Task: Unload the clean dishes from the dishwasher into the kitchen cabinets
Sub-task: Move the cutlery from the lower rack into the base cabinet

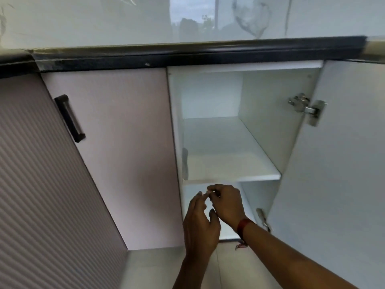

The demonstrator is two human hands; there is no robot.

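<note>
A lower cabinet (260, 97) stands open, its white inside bare, with one shelf (233, 176) across the middle. No dish is in view. Both my hands hover in front of the compartment under the shelf. My left hand (200, 228) has loosely extended fingers whose tips touch the fingers of my right hand. My right hand (227, 203) has its fingers curled in. No object shows plainly inside it. A red band sits on my right wrist.
The open cabinet door (337, 163) swings out to the right on metal hinges (306, 107). Left of the opening is a closed pink door (125, 153) and a ribbed panel with a black handle (69, 117). A dark countertop edge (187, 57) runs above. Pale floor tiles lie below.
</note>
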